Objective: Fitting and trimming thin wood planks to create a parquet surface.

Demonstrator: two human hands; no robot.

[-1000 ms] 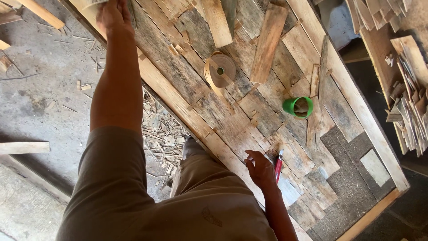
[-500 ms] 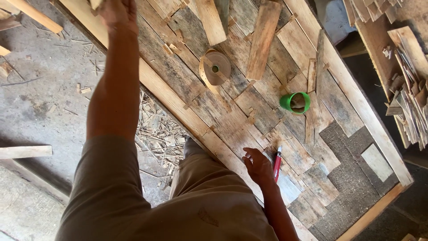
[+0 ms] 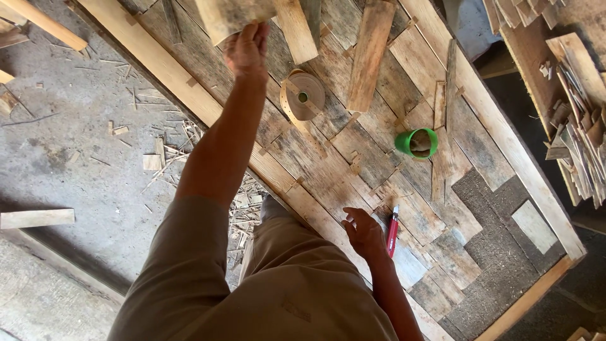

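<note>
Wooden panel (image 3: pixel 353 164) bears tape roll (image 3: pixel 304 96), green cup (image 3: pixel 416 143), red cutter (image 3: pixel 392 230).

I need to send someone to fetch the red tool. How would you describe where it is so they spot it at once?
Start from the big panel of patchwork wood pieces on the floor. Near its lower middle, the person's right hand rests on the boards. The slim red tool lies just beside that hand, the only red thing among grey-brown wood, apart from the green cup higher up.
</note>
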